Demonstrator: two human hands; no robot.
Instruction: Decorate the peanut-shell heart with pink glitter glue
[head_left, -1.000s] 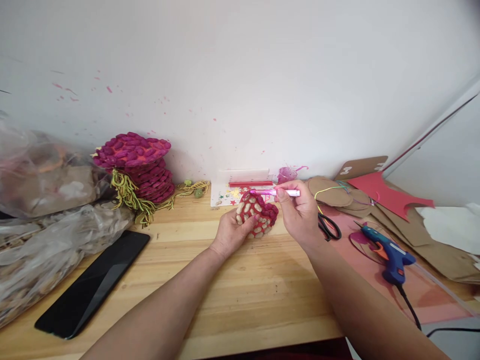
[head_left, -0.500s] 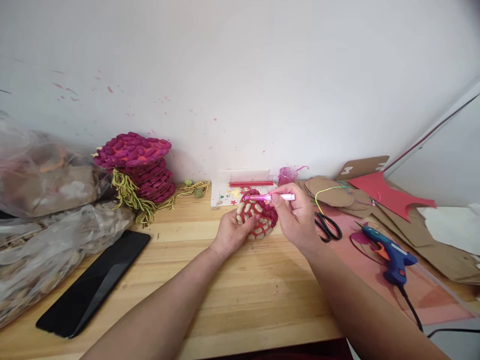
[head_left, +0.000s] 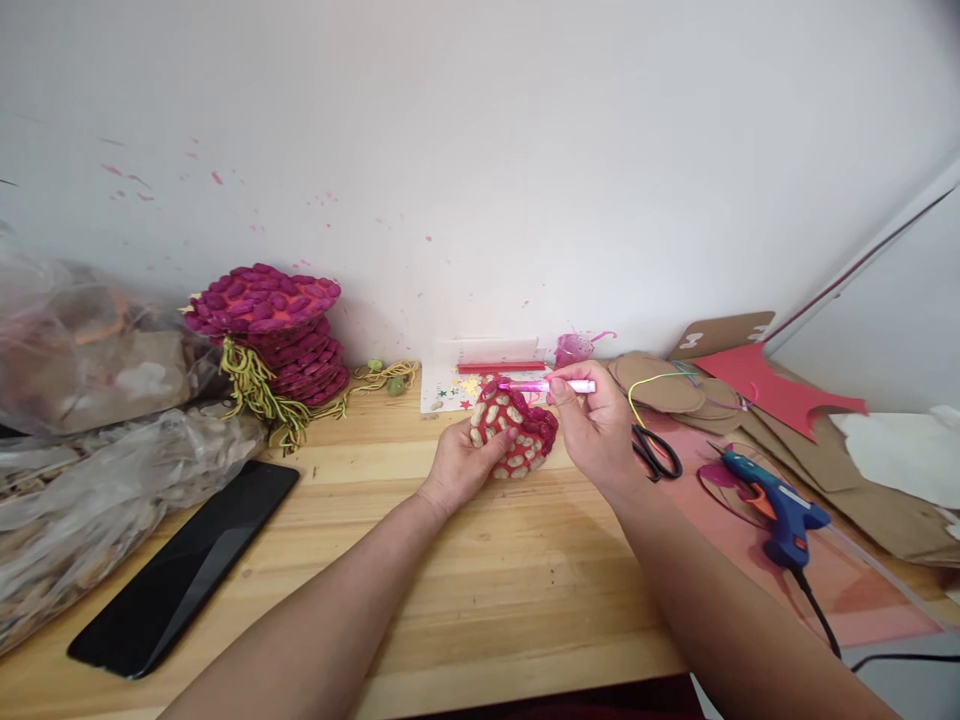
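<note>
My left hand [head_left: 466, 463] grips the lower left edge of a red disc [head_left: 514, 440] covered with pale peanut-shaped pieces, its thumb lying on the face. Pieces along the disc's top and right edge are dark magenta. In my right hand [head_left: 589, 415] is a pink and white brush or pen [head_left: 551, 387], held level between thumb and fingers. Its tip touches or hovers just over the disc's top edge; which of the two I cannot tell. Behind the disc lies a white sheet [head_left: 435, 395] with coloured stars.
A stack of magenta discs [head_left: 262, 300] with yellow-green yarn stands left, near plastic bags [head_left: 112, 510] and a black phone [head_left: 184, 570]. On the right are black scissors [head_left: 658, 455], a blue glue gun [head_left: 787, 515], brown card pieces [head_left: 660, 383] and a pink cup [head_left: 574, 348].
The tip of the brush or pen has shifted slightly right and up along the disc's top edge, with my right hand. My left hand keeps its hold.
</note>
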